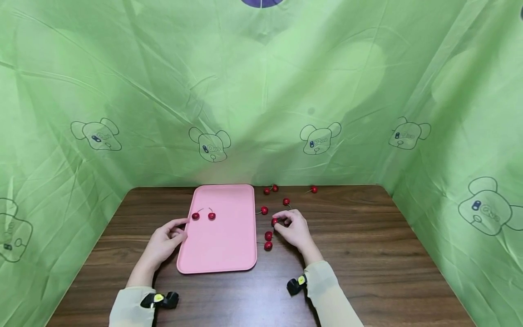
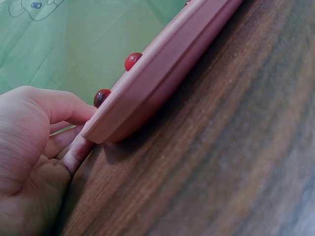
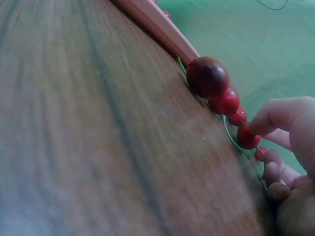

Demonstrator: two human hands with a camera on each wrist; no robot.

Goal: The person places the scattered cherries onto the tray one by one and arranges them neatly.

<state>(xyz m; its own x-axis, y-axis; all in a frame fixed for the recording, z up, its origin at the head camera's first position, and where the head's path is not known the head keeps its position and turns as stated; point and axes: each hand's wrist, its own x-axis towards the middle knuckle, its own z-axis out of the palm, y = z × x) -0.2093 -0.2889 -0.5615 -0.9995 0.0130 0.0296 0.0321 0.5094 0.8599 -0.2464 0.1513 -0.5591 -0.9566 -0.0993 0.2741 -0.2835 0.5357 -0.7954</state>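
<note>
Head view: right hand [image 1: 295, 229] sits on the wooden table [image 1: 367, 254] just right of the pink tray [image 1: 222, 254], fingers curled, fingertip and thumb pinching a red cherry [image 1: 274, 221]; the cherry is mostly covered by the fingers there. Right wrist view confirms a fingertip [image 3: 261, 123] pressing on that cherry [image 3: 247, 137], which lies on the table; the thumb's contact is not visible and the lower fingers are cut off at the frame edge. A second cherry seems tucked under the same hand at the knuckles, but it is too hidden to be sure. Left hand [image 1: 165, 240] rests at the tray's left edge, fingers loosely bent; left wrist view shows the fingers [image 2: 74, 152] against the tray's rim [image 2: 147, 93], thumb on top, so it holds the rim lightly. Two cherries [image 1: 203, 215] lie inside the tray near its left side, only their tops showing over the rim from the wrist. Loose cherries lie on the table right of the tray: a near pair [image 1: 268, 240], one by the tray's edge [image 1: 264, 210], and others farther back [image 1: 286, 201]. Stems are thin and hard to trace. Green cloth [image 1: 261, 91] walls the table on three sides.
</note>
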